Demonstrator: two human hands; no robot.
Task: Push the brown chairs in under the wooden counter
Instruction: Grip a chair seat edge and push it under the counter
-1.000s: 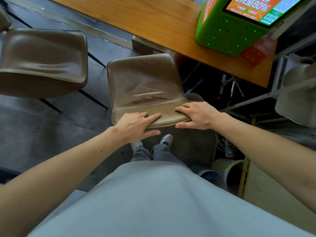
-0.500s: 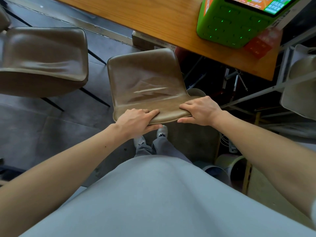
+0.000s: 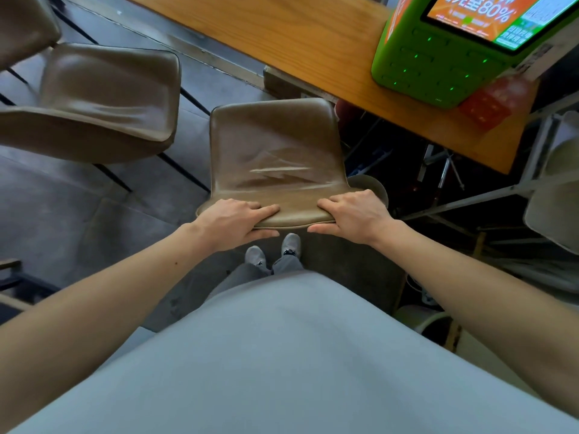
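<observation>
Barely anything has shifted in the last second: left grip [image 3: 232,222] and right grip [image 3: 354,216] stay clamped on the backrest's top edge, fingers over, thumbs under. That brown chair [image 3: 275,151] sits at 12 o'clock, seat nose near the desk [image 3: 297,36] edge. Stiff shell, slick padding, probably light; hold wide to push straight. Second chair [image 3: 103,98] waits at 10 o'clock.

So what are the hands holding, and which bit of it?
The left hand and the right hand both grip the brown chair by the top edge of its back, one near each corner.
</observation>
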